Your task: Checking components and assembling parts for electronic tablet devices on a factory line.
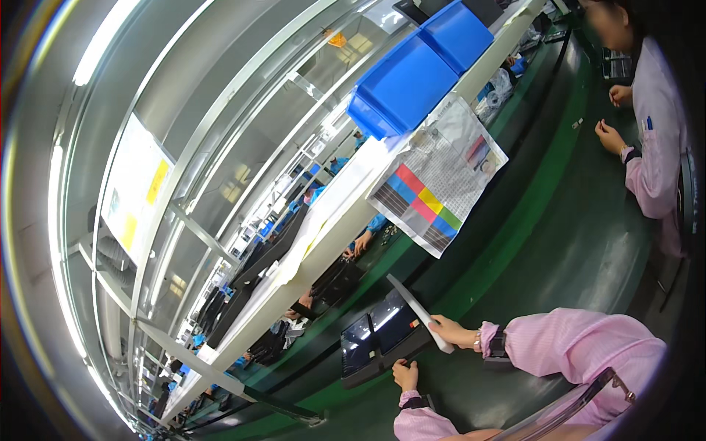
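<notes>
My right hand grips the near end of a thin white slab, seen almost edge-on and tilted up over a black tray. In the tray lie two dark, glossy screen-like panels, a left panel and a right panel. A small orange mark shows by the right panel, close to the slab. My left hand is at the tray's near edge, its fingers curled closed. What those fingers hold, if anything, is too small to tell. Both of my sleeves are pink.
The dark green work surface curves away to the far right, where a co-worker in pale pink sits. Along the far side runs a white shelf, bearing blue bins and a hanging printed sheet. Other people's hands show beneath it.
</notes>
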`<state>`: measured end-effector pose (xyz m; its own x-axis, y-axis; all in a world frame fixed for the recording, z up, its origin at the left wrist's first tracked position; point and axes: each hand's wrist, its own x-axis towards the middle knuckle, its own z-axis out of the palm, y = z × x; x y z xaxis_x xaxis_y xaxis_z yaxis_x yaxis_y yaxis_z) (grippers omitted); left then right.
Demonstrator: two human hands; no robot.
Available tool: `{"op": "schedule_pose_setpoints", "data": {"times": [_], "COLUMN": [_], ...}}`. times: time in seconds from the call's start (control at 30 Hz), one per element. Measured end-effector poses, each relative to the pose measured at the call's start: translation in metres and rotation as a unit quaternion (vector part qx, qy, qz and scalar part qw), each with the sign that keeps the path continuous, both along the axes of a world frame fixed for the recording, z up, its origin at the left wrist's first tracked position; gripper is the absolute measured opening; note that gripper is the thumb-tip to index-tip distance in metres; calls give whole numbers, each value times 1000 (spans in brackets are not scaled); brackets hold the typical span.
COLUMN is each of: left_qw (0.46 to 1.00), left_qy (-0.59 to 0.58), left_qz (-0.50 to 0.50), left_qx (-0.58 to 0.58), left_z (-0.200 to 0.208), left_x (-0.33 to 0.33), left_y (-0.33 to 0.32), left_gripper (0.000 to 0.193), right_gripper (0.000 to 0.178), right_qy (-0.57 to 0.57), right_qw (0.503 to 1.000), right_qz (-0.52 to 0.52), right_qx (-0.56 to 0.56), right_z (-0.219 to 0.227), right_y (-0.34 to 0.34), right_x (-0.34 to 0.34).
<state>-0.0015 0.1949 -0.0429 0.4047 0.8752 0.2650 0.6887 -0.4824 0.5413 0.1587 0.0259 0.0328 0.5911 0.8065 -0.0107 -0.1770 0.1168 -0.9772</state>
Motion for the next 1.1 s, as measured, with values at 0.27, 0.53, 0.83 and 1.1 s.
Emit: {"op": "schedule_pose_setpoints", "data": {"times": [0.27, 0.53, 0.83, 1.1], "left_qw": [875, 708, 732, 786], "left_qy": [-377, -273, -297, -378], "left_qz": [-269, -547, -458, -351], "left_qx": [-142, 353, 408, 341], "left_z": [117, 303, 329, 326], "left_x": [35, -65, -69, -67], "left_y": [-106, -239, -271, -296], "left_gripper": [15, 48, 40, 29], "right_gripper": [50, 48, 57, 61], "right_qy": [37, 77, -32, -530], "right_qw": [996, 992, 984, 812], "right_qz": [53, 78, 73, 5], "right_qx": [-54, -65, -159, -246], "right_z": [-49, -35, -32, 6], "right_y": [-48, -141, -210, -254], "right_x": [56, 52, 26, -3]}}
